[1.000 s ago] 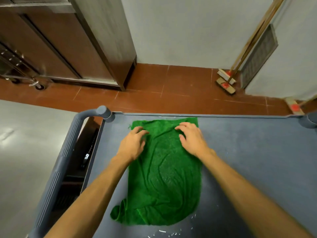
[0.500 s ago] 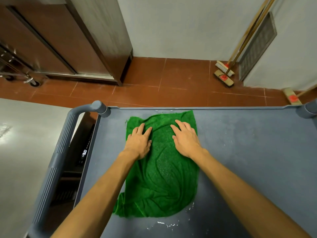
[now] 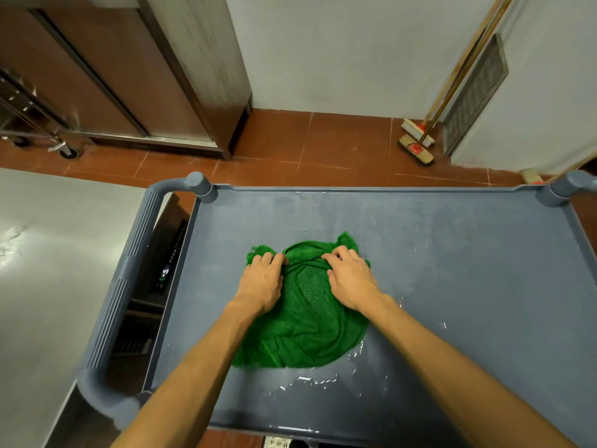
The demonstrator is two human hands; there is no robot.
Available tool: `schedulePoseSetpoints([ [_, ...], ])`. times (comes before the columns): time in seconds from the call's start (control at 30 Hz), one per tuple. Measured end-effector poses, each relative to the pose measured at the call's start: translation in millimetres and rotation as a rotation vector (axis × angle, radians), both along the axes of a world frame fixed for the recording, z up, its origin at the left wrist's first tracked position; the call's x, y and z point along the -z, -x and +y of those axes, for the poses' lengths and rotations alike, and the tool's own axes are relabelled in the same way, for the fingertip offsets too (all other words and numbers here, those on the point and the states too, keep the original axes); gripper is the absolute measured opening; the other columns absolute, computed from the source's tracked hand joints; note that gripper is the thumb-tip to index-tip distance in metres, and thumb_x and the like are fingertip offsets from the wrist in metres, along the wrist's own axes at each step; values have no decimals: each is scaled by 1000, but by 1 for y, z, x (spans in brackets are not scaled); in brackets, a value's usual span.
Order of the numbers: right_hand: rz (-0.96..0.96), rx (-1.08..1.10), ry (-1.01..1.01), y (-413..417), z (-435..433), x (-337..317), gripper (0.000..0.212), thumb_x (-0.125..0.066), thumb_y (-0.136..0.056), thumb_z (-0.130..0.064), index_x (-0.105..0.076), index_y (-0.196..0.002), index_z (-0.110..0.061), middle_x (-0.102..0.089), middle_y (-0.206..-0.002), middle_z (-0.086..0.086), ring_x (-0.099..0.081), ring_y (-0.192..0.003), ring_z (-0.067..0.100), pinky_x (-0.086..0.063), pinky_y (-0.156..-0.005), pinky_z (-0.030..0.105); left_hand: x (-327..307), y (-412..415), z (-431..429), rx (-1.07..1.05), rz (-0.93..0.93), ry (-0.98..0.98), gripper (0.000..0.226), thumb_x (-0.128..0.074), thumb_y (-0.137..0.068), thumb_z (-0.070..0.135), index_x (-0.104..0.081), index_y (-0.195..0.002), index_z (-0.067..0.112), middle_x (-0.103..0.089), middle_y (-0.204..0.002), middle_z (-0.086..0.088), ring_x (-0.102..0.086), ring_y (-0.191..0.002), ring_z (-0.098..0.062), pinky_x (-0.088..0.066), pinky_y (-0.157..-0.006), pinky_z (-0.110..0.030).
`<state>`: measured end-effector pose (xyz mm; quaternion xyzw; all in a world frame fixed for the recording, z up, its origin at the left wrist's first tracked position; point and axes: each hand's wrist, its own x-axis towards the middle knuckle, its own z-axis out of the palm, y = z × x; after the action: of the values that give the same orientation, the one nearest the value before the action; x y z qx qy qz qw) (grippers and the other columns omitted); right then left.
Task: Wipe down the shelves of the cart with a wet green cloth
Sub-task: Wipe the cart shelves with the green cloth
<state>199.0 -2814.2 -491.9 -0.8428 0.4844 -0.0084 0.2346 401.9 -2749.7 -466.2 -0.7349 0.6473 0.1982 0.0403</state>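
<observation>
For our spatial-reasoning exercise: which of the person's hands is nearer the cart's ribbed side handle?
Left. The left hand grips the green cloth on the side toward the handle; the right hand grips it farther across the shelf.

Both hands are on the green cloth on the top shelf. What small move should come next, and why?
Probably pull the green cloth toward the near edge of the top shelf, through the water drops lying there. The left hand and right hand both grip its bunched far edge, so a pull seems ready.
</observation>
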Motion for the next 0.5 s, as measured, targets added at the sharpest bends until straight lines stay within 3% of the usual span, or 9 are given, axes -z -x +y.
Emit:
schedulePoseSetpoints([
  [0.5, 81, -28, -9, 20, 106, -9, 44, -44, -100, -31, -47, -142, -20, -51, -129, 4, -48, -117, 24, -35, -103, 37, -2, 16, 93, 21, 53, -24, 33, -43, -99, 18, -50, -132, 17, -55, -130, -10, -48, -115, -32, -41, -100, -42],
])
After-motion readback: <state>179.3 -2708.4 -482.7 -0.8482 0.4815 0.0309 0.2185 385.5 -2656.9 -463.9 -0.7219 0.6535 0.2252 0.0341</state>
